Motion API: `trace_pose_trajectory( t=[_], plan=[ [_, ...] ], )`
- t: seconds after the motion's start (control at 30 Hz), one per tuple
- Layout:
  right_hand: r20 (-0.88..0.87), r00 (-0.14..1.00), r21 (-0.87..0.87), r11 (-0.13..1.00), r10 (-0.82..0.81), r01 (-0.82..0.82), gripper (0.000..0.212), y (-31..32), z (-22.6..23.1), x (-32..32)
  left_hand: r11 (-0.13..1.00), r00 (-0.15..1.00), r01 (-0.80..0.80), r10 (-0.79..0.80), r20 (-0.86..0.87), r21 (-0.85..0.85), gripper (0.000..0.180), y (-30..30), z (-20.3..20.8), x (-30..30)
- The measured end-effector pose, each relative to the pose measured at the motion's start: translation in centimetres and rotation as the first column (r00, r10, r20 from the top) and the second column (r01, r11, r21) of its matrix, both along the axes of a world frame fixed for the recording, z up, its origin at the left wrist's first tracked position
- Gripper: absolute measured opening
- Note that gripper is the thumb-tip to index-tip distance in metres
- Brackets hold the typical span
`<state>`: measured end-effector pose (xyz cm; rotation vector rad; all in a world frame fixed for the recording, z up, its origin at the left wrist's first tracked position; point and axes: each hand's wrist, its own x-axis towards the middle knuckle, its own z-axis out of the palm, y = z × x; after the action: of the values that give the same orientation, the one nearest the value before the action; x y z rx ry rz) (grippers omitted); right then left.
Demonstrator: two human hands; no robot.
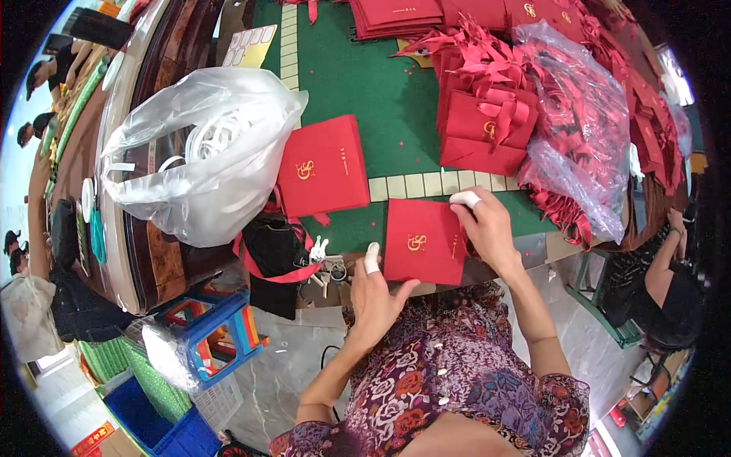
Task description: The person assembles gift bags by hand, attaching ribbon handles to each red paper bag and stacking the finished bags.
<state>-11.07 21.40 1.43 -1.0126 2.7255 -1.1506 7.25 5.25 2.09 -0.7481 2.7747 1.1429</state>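
Note:
A flat red paper bag with a gold emblem lies in front of me at the table's near edge. My right hand pinches its upper right corner, with a white covering on one fingertip. Beside the bag's lower left side is my left hand, fingers apart, thumb near the bottom edge; it also has a white-covered fingertip. A stack of matching red bags sits just left, overlapping a clear plastic bag of white loops. Beyond my right hand stand red gift bags with ribbon handles.
A purple-tinted plastic bag of red ribbons is at the right. More red bags cover the far side. Keys and a black pouch lie near left, above a blue stool. A person sits at the right.

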Motion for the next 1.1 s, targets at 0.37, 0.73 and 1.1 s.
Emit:
trace_pose_trajectory(
  t=[0.37, 0.73, 1.1],
  plan=[
    [0.077, 0.992, 0.249, 0.965, -0.102, 0.08, 0.013, 4.0, 2.4, 5.0, 0.961, 0.975, 0.125, -0.165, -0.148, -0.246, 0.073, -1.8, -0.3, -3.8],
    [0.383, 0.915, -0.061, 0.985, -0.128, 0.163, 0.015, -0.4, 0.6, 2.9, 0.914, 0.933, 0.258, -0.32, -0.163, -0.314, 0.055, 0.0, -0.4, -8.8],
    [0.364, 0.924, -0.072, 0.986, -0.115, 0.151, 0.012, -0.5, 0.4, 2.6, 0.956, 0.936, 0.277, -0.291, -0.198, -0.094, 0.043, -1.0, -0.6, -9.0]
  ],
)
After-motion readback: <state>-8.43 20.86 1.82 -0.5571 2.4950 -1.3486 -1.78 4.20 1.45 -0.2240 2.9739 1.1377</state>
